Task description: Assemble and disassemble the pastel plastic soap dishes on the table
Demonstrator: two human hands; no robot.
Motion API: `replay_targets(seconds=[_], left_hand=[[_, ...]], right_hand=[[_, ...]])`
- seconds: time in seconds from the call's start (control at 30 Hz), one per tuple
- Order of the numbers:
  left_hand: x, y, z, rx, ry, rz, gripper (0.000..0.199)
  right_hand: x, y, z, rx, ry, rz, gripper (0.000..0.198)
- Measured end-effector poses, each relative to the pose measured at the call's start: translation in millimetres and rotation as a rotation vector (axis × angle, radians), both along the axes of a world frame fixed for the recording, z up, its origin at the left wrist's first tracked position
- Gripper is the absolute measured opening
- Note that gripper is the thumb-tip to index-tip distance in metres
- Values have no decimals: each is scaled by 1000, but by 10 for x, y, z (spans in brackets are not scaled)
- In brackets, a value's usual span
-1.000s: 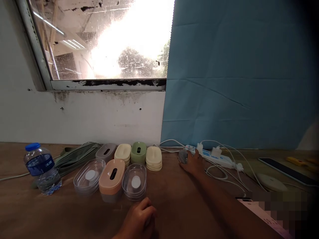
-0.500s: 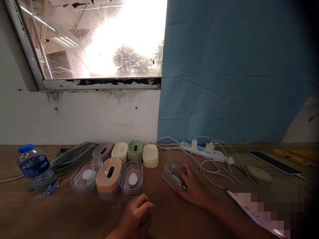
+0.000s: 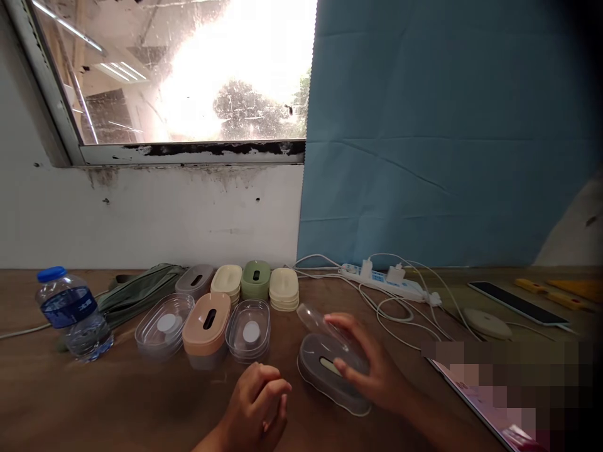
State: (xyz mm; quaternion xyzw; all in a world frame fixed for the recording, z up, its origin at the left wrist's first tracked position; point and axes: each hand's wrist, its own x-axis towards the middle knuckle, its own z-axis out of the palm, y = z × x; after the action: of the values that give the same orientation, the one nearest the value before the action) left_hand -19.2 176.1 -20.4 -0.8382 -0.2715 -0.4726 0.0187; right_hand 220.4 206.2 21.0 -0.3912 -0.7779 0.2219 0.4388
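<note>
My right hand [image 3: 372, 367] has its thumb and fingers around a clear plastic cover [image 3: 311, 319], which is tilted up at its far left edge. Just below it, a grey oval box [image 3: 313, 355] with a slot in its top rests on the table; something pale shows through the slot. A thin clear rim runs along the base of this box. My left hand [image 3: 257, 402] is loosely curled over the table left of the grey box, with nothing visible in it. Closest to it is a clear container [image 3: 249, 329] with a white round spot.
Beside that stand a peach-lidded box [image 3: 206, 329] and another clear container [image 3: 162, 329]. Behind are cream lids [image 3: 284, 289], a green box [image 3: 255, 281] and a grey-lidded box [image 3: 193, 281]. A water bottle [image 3: 73, 317], pouch [image 3: 141, 292], power strip [image 3: 384, 282] and phone [image 3: 513, 304] lie around.
The clear cover has come up off the grey box, raised by my right hand. My left hand stays curled in nearly the same place.
</note>
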Motion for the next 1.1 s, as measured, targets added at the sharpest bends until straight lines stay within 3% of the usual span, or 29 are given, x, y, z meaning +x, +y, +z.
replay_targets(seconds=[0.07, 0.13, 0.23, 0.3, 0.43, 0.57, 0.77, 0.93, 1.1], left_hand=[[7, -17, 40, 124, 5, 78, 18], [15, -20, 65, 139, -25, 204, 14], [11, 17, 68, 53, -72, 386, 15], [-9, 63, 54, 21, -70, 444, 17], [-55, 128, 7, -6, -46, 466, 19], [-52, 99, -68, 37, -21, 440, 18], [-22, 62, -152, 54, 30, 408, 15], [-66, 153, -170, 24, 99, 450, 24], [-107, 247, -189, 33, 221, 459, 34]], right_hand=[[-139, 173, 122, -198, 299, -13, 31], [-295, 396, 241, -432, 440, 38, 22], [-534, 767, 384, -672, 270, 130, 20], [-687, 1004, 442, -681, 192, 146, 25], [-969, 1370, 455, -670, 33, 148, 36], [-1202, 1532, 385, -638, -200, 156, 31], [-1375, 1448, 334, -310, -457, 72, 18], [-1233, 1180, 386, -33, -508, 20, 19], [-699, 869, 358, 42, -524, 20, 16]])
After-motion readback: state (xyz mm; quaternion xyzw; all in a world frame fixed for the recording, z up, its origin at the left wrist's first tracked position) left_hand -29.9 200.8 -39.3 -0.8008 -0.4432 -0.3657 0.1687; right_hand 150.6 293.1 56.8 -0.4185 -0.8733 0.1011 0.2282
